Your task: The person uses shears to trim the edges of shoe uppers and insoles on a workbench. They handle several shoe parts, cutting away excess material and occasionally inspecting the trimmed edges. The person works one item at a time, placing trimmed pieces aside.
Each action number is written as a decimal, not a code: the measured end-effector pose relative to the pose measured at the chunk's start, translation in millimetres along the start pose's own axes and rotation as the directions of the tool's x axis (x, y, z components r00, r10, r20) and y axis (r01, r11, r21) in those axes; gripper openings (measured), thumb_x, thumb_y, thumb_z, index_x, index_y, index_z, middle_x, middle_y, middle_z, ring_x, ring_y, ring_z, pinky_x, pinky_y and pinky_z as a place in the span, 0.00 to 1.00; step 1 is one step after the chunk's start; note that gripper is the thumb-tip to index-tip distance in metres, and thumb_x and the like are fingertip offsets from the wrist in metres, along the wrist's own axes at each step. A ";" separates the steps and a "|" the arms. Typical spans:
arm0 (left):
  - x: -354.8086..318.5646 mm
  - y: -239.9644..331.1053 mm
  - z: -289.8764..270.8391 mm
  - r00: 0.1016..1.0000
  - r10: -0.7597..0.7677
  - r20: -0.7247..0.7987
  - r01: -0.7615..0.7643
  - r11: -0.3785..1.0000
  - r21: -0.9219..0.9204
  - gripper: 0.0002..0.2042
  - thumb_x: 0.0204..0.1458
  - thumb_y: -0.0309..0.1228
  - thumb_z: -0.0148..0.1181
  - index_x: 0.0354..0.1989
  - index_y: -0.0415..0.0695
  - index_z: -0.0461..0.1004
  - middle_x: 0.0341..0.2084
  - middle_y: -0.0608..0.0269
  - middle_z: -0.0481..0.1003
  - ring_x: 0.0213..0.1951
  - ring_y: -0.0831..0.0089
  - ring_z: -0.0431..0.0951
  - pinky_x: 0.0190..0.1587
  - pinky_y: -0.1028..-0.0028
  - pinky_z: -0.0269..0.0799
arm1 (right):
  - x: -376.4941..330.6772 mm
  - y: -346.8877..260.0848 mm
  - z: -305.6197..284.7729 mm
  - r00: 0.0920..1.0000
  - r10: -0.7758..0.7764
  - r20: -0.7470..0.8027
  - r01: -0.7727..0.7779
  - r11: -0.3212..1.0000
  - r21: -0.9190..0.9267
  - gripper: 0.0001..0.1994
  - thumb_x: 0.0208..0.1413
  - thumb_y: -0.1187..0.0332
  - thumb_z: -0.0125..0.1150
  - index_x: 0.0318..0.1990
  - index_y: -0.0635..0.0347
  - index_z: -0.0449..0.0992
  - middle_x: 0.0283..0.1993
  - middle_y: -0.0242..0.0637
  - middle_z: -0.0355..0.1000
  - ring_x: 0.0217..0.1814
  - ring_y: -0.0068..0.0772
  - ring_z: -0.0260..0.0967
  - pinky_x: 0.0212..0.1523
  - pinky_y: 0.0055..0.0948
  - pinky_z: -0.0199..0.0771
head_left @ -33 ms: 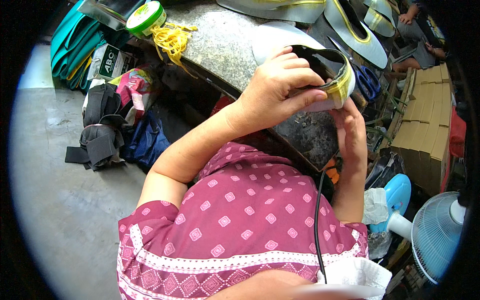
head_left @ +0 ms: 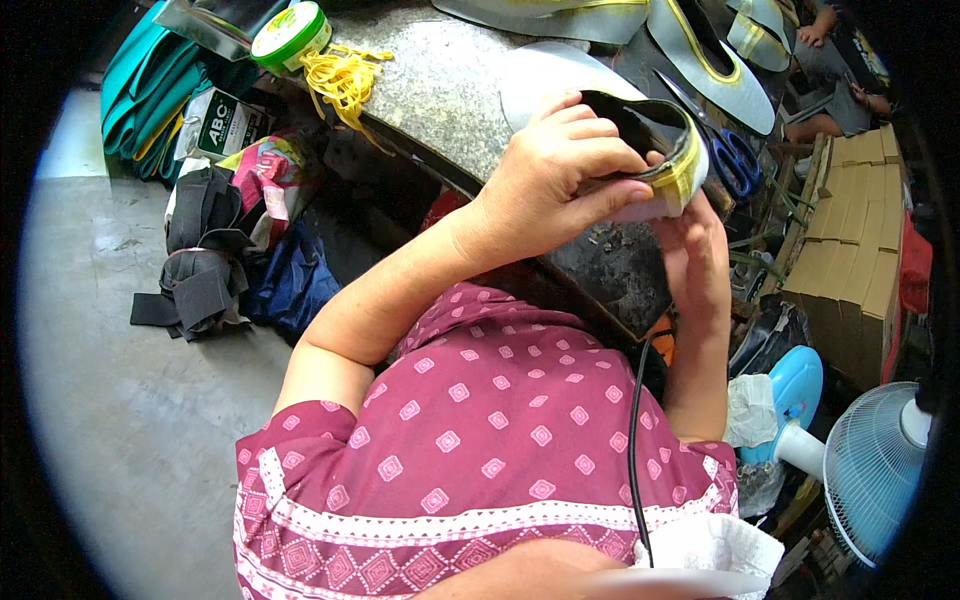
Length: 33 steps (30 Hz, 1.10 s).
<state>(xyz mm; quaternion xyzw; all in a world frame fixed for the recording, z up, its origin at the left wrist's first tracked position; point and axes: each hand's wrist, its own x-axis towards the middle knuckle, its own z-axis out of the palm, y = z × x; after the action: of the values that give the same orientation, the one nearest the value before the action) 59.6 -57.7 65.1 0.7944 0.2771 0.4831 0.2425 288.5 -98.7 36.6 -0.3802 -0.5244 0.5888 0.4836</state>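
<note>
My left hand (head_left: pixel 560 185) is wrapped over a curved black shoe piece with yellow edging (head_left: pixel 655 120), gripping it from above. My right hand (head_left: pixel 695 250) comes up from below, and its fingers pinch the lower side of the same piece near the yellow edge. Both hands hold the piece just above the near edge of a speckled stone worktable (head_left: pixel 440 80). The palms hide part of the piece.
On the table lie blue-handled scissors (head_left: pixel 735 155), grey cut pieces with yellow trim (head_left: pixel 700 60), a green spool (head_left: pixel 290 35) and yellow strips (head_left: pixel 345 80). Black fabric scraps (head_left: pixel 200 260) lie on the floor at left. Cardboard boxes (head_left: pixel 850 260) and a blue fan (head_left: pixel 870 470) stand at right.
</note>
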 end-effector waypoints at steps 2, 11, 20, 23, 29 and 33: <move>-1.3 4.1 -1.4 1.000 -0.014 -0.020 0.014 1.000 0.003 0.12 0.46 0.37 0.71 0.32 0.43 0.78 0.24 0.63 0.72 0.35 0.61 0.75 0.49 0.61 0.68 | 5.6 7.7 10.3 1.000 0.014 -0.019 -0.008 0.967 0.254 0.34 0.54 0.53 0.70 0.62 0.66 0.67 0.62 0.42 0.70 0.63 0.34 0.69 0.65 0.38 0.67; -9.4 8.1 -5.7 0.997 -0.073 0.001 0.069 0.951 0.301 0.11 0.48 0.35 0.71 0.31 0.42 0.77 0.21 0.57 0.73 0.29 0.60 0.76 0.45 0.62 0.70 | 24.9 17.1 25.0 0.997 0.004 -0.082 0.007 0.991 0.132 0.17 0.51 0.78 0.71 0.49 0.66 0.77 0.47 0.39 0.80 0.47 0.28 0.79 0.53 0.31 0.77; -16.7 23.1 -18.2 0.999 0.022 -0.033 -0.010 0.947 0.322 0.10 0.51 0.29 0.67 0.38 0.38 0.76 0.29 0.54 0.78 0.32 0.54 0.79 0.42 0.62 0.73 | 18.0 -6.0 20.9 0.999 -0.033 0.002 0.033 0.988 -0.150 0.11 0.58 0.79 0.62 0.48 0.70 0.77 0.42 0.37 0.80 0.42 0.27 0.77 0.46 0.28 0.76; -13.1 33.2 -25.8 0.996 0.054 -0.075 -0.028 0.949 0.313 0.10 0.49 0.26 0.67 0.39 0.38 0.77 0.28 0.52 0.77 0.32 0.52 0.79 0.39 0.61 0.74 | 11.4 -23.8 17.8 0.969 -0.182 0.167 0.237 0.877 -0.418 0.12 0.60 0.73 0.62 0.48 0.71 0.78 0.41 0.41 0.80 0.41 0.32 0.79 0.45 0.29 0.77; -13.5 61.3 -68.5 0.870 -0.423 -0.254 0.248 0.820 -0.516 0.11 0.62 0.33 0.60 0.44 0.36 0.79 0.31 0.65 0.80 0.34 0.81 0.78 0.37 0.78 0.72 | 22.9 -66.7 -27.0 0.872 -0.361 0.330 0.445 0.865 -0.232 0.27 0.66 0.50 0.56 0.49 0.74 0.78 0.38 0.47 0.80 0.36 0.39 0.80 0.43 0.34 0.78; 6.9 1.5 -91.1 0.882 -0.470 -0.034 0.452 0.864 -0.222 0.14 0.65 0.36 0.56 0.43 0.36 0.79 0.31 0.70 0.79 0.34 0.86 0.75 0.35 0.80 0.71 | 61.5 -42.5 -49.7 0.987 -0.096 -0.129 -0.025 0.699 -0.715 0.15 0.66 0.63 0.58 0.53 0.65 0.78 0.44 0.40 0.79 0.44 0.33 0.75 0.49 0.29 0.73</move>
<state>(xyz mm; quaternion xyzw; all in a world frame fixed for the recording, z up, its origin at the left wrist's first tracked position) -19.7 -43.4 108.3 0.6534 0.4172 0.4716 0.4202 328.2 -27.5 74.1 -0.5726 -0.6792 0.2981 0.3493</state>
